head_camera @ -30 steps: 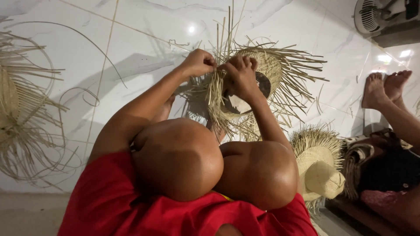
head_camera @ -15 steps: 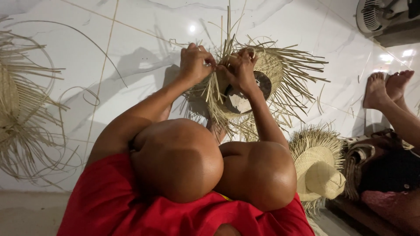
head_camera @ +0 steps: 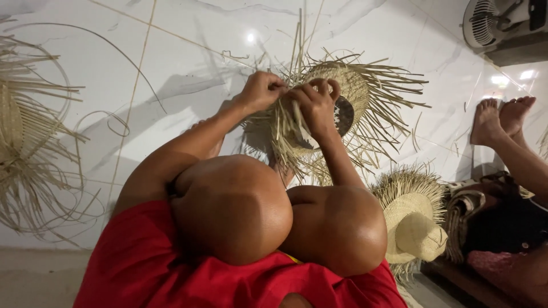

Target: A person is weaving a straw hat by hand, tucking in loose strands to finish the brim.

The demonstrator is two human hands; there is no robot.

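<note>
The half-woven straw hat [head_camera: 348, 91] lies on the white tiled floor [head_camera: 188, 68] beyond the raised knees, where the left hand [head_camera: 260, 91] pinches its loose strands and the right hand [head_camera: 317, 105] grips its brim, with two other straw hats nearby: one finished [head_camera: 414, 219], one unfinished [head_camera: 23, 131].

Both hands meet on the unfinished straw hat [head_camera: 342, 97], which sits on the floor [head_camera: 188, 63] past the person's knees [head_camera: 274, 217]. The left hand [head_camera: 260, 91] is just beside the right hand [head_camera: 314, 105]. A finished hat [head_camera: 414, 219] lies right of the knees. Another straw piece [head_camera: 28, 137] lies far left. Someone's feet [head_camera: 502, 117] rest far right, with what may be a fan [head_camera: 491, 23] behind them.
</note>
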